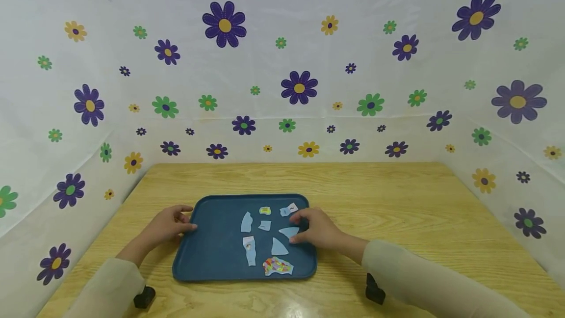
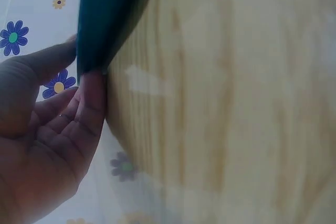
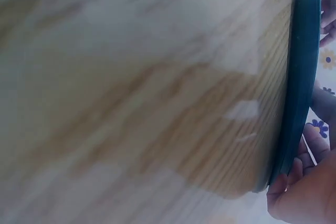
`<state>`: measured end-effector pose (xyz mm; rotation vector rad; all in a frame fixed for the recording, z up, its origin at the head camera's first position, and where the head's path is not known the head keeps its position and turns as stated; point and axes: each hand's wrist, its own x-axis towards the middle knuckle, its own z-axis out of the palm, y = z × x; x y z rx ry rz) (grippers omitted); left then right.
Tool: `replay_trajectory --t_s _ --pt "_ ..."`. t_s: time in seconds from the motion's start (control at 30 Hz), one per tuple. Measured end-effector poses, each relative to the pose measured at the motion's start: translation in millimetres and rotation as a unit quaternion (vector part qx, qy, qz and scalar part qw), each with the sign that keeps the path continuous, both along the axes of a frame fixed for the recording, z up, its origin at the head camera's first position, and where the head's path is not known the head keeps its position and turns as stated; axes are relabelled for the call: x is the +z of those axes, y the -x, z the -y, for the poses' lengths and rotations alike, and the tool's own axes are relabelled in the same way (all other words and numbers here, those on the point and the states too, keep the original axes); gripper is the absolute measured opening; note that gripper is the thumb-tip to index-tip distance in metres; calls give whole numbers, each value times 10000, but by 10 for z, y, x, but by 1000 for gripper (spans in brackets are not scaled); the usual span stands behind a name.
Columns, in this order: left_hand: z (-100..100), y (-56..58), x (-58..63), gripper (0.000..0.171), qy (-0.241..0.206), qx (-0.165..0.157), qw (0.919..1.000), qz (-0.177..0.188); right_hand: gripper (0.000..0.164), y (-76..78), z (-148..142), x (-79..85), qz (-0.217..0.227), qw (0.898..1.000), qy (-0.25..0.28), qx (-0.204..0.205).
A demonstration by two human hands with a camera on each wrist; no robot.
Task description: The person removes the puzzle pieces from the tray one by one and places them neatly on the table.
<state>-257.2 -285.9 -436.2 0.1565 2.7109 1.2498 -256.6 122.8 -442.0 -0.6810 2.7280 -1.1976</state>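
Observation:
In the head view my left hand (image 1: 165, 227) is at the left rim of a dark blue tray (image 1: 212, 259). The left wrist view shows its thumb and fingers on either side of the tray's edge, holding it. My right hand (image 1: 320, 229) reaches over the right rim, thumb and index finger apart around a pale blue triangular paper piece (image 1: 288, 232). Thumb tip and piece meet in this view. Near them lie a pale blue piece with a small picture (image 1: 289, 209) and another pale blue piece (image 1: 279, 247). In the right wrist view some right fingers (image 3: 295, 172) are at the tray's edge.
Other cut pieces lie on the tray: a yellow one (image 1: 265, 210), a multicoloured one (image 1: 278, 266), a long one (image 1: 249, 251) and several pale blue ones. Beneath is a wooden table (image 1: 379, 200). A flower-printed white sheet (image 1: 265, 63) encloses the back and sides.

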Motion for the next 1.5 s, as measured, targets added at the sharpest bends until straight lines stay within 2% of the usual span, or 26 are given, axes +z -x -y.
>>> replay_trajectory --t_s 0.2,0.5,0.9,1.17,1.5 --pt "11 11 -47 58 -238 67 9996 136 40 -14 33 -15 39 9999 -28 162" --pt "0 8 -63 56 -328 139 9990 252 37 -45 79 41 -5 9997 -35 255" --pt "40 40 -81 57 -608 -44 9975 359 30 9 82 20 -106 9986 -244 459" --pt "36 45 -79 57 -584 -84 9976 369 25 18 78 22 -350 9965 -371 659" --pt "14 22 -69 55 -667 -146 9972 298 24 -13 85 55 -344 9968 -269 677"
